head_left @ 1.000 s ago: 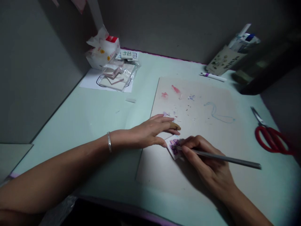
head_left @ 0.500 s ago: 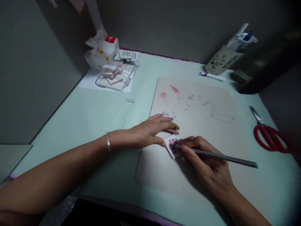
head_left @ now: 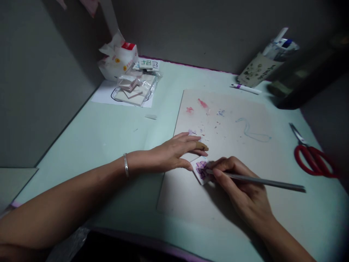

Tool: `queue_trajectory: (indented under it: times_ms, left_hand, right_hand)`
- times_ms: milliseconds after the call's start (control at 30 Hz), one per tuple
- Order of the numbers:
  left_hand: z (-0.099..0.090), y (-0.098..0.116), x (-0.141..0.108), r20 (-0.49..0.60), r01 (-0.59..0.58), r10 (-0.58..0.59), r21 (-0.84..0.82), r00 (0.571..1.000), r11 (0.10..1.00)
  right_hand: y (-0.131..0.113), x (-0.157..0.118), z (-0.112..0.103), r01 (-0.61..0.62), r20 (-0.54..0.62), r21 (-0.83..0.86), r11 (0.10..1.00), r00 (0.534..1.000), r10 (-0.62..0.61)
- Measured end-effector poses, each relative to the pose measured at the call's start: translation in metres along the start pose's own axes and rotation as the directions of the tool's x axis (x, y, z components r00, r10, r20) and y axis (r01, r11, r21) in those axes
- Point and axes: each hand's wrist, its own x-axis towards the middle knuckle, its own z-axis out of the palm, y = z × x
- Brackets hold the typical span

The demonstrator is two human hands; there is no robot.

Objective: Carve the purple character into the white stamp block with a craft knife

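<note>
A small white square block with purple markings lies on a pale board. My left hand rests palm down at its upper left side, fingers stretched out, the thumb touching the block's edge; one finger wears a tan wrap. Between the thumb and fingers of my right hand is a long thin grey tool, its tip over the right part of the purple markings. Small crumbs and red, blue and purple marks lie on the board above the hands.
Red-handled scissors lie at the right. A white marker is near a pen holder at the back right. Wrapped blocks and a white paper bag stand at the back left. A dark object is behind the scissors.
The grey tool has shifted slightly right, its tip moving from the middle of the block toward its right side and uncovering more purple lines. My left hand has stayed in place.
</note>
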Motion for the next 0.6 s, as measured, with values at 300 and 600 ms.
queue_trajectory:
  times_ms: [300,600]
  left_hand:
    - [-0.0006,0.0015,0.0003,-0.003,0.0,0.0,0.011,1.0,1.0]
    - [-0.0004,0.0015,0.0013,-0.007,0.001,-0.001,0.009,1.0,1.0]
  right_hand:
    - [0.0002,0.0034,-0.0011,0.075,0.027,-0.089,0.993,0.997,-0.072]
    - [-0.0025,0.0041,0.0007,0.158,0.029,-0.1,0.982,0.987,-0.156]
